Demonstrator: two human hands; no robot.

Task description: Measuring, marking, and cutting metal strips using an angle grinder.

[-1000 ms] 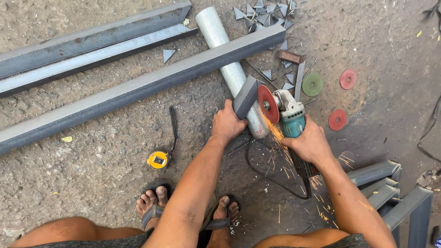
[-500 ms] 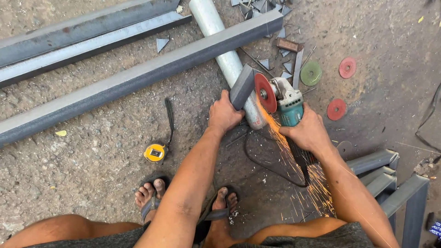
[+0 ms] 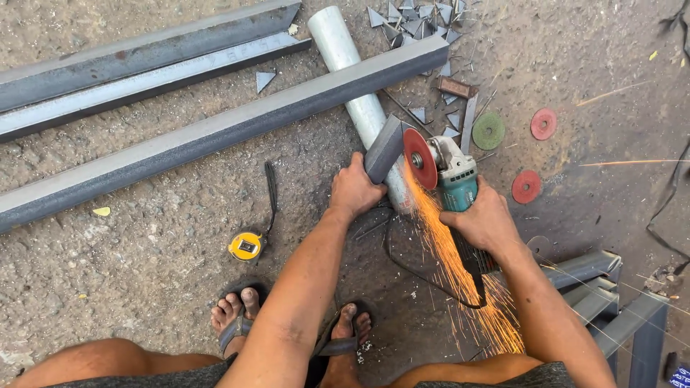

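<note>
Sparks (image 3: 460, 273) spray toward bare legs; left hand (image 3: 353, 190) grips steel offcut (image 3: 383, 149) beside disc (image 3: 420, 158), right hand (image 3: 483, 219) grips grinder (image 3: 454, 176); slip risks cut.

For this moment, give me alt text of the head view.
A person's right hand runs a teal angle grinder, sparks flying, against a short steel piece steadied by the left hand on concrete; long steel bars and a yellow tape measure lie nearby.

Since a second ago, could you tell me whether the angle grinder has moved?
No. The angle grinder keeps its red disc at the same spot on the short steel piece, beside the pale pipe; only the sparks have grown.
</note>
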